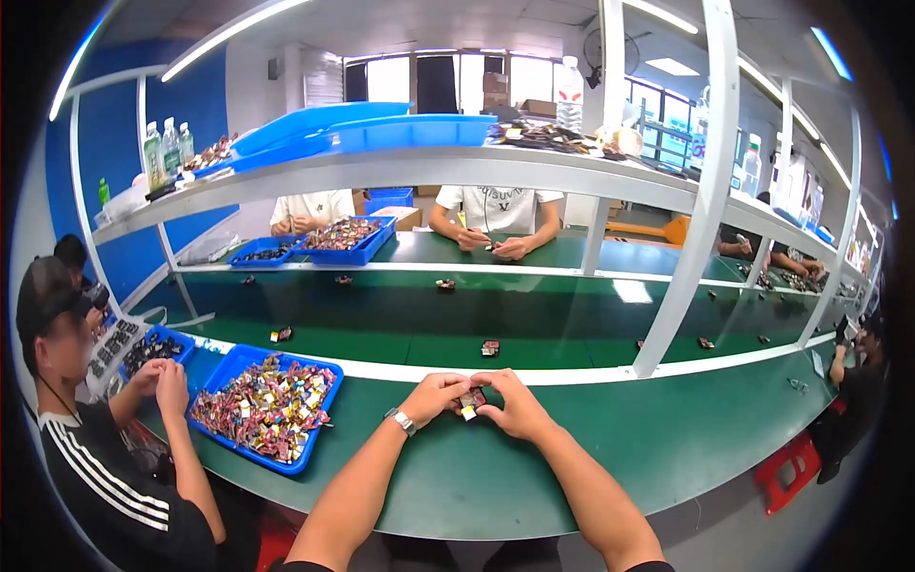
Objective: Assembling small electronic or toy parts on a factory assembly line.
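Above the green bench, both hands meet on a small dark-red part (470, 399) with a white-and-yellow block at its lower end. My left hand (434, 398), with a metal watch on the wrist, pinches its left side. The fingers of my right hand (514, 404) curl round the right and upper side. My fingers partly cover the part, so its exact kind is not plain. To the left, a blue tray (307, 450) is heaped with similar small red, white and yellow pieces (262, 405).
Beyond the white rail runs a green conveyor belt (562, 329) with several small parts, one (490, 349) straight ahead. A white post (688, 210) rises at the right under a loaded shelf (381, 170). A co-worker (105, 439) sits close at the left; others work across the belt.
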A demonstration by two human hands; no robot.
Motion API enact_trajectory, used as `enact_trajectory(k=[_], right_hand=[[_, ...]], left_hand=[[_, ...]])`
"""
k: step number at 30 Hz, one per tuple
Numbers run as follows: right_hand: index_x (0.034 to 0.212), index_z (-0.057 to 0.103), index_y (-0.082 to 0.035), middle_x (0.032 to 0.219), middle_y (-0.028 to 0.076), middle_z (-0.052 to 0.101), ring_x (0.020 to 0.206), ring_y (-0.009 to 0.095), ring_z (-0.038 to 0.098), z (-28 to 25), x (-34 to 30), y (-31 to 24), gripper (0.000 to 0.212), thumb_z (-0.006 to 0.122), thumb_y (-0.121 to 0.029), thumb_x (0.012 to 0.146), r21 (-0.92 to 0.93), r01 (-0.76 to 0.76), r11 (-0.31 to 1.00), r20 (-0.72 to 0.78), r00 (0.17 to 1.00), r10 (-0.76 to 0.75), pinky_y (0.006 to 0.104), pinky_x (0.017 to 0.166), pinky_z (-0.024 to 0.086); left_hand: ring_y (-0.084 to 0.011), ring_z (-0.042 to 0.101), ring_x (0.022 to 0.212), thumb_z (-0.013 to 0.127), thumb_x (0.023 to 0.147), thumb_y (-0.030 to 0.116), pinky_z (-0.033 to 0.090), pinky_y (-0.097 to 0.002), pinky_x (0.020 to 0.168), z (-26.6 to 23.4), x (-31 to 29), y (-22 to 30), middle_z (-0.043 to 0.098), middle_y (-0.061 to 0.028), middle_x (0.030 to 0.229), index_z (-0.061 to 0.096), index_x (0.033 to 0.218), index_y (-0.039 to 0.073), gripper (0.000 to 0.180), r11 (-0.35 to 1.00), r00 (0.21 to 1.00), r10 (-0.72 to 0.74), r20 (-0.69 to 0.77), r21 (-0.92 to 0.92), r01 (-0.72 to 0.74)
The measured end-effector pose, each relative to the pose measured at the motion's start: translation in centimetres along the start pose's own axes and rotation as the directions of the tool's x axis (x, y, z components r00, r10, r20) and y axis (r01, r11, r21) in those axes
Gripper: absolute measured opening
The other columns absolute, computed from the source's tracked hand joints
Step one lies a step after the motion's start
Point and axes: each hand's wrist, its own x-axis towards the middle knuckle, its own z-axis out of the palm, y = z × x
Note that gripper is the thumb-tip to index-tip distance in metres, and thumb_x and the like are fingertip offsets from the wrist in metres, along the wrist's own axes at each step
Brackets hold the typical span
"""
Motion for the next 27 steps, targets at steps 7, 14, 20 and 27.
enact_trajectory(k=[7,14,20,27], right_hand=[[0.114,0.062,-0.009,0.111,0.008,0.062,0.101,0.027,0.057,0.9,-0.3,0.5,0.035,0.069,-0.011,0.08,-0.174,-0.025,0.984,-0.278,0.96,-0.024,0.0375,0.087,0.049],[0.104,0.069,-0.011,0.1,0.004,0.065,0.092,0.024,0.062,2.4,0.4,1.0,0.028,0.073,-0.012,0.076,-0.387,-0.059,0.92,-0.394,0.913,-0.107,0.036,0.076,0.054],[0.092,0.067,-0.008,0.107,0.005,0.062,0.098,0.025,0.059,1.5,0.2,1.2,0.015,0.069,-0.01,0.077,-0.369,0.012,0.929,-0.314,0.939,-0.137,0.037,0.078,0.053],[0.088,0.067,-0.006,0.114,0.009,0.059,0.107,0.028,0.055,1.3,0.2,1.7,0.01,0.067,-0.008,0.078,-0.251,0.06,0.966,-0.243,0.962,-0.123,0.0375,0.087,0.05]], left_hand=[[-0.0174,0.065,0.097,0.05,0.097,0.011,0.057,-0.0324,0.083,1.5,-0.6,1.0,0.063,-0.0105,0.113,0.051,0.13,0.0,0.035,0.964,0.99,-0.039,-0.138,-0.265,0.001],[-0.0228,0.063,0.105,0.047,0.097,0.004,0.055,-0.0387,0.093,2.2,-0.2,0.6,0.061,-0.0124,0.115,0.05,0.126,0.0,0.03,0.949,0.987,0.004,-0.16,-0.31,-0.054],[-0.0215,0.063,0.106,0.047,0.097,0.004,0.056,-0.0363,0.092,2.3,-0.3,0.5,0.062,-0.0125,0.114,0.049,0.122,-0.001,0.025,0.959,0.989,0.001,-0.148,-0.28,-0.042],[-0.0232,0.062,0.108,0.049,0.097,0.003,0.055,-0.0393,0.094,2.5,-0.2,0.2,0.06,-0.0129,0.117,0.048,0.122,0.002,0.026,0.966,0.994,0.01,-0.112,-0.255,-0.038]])
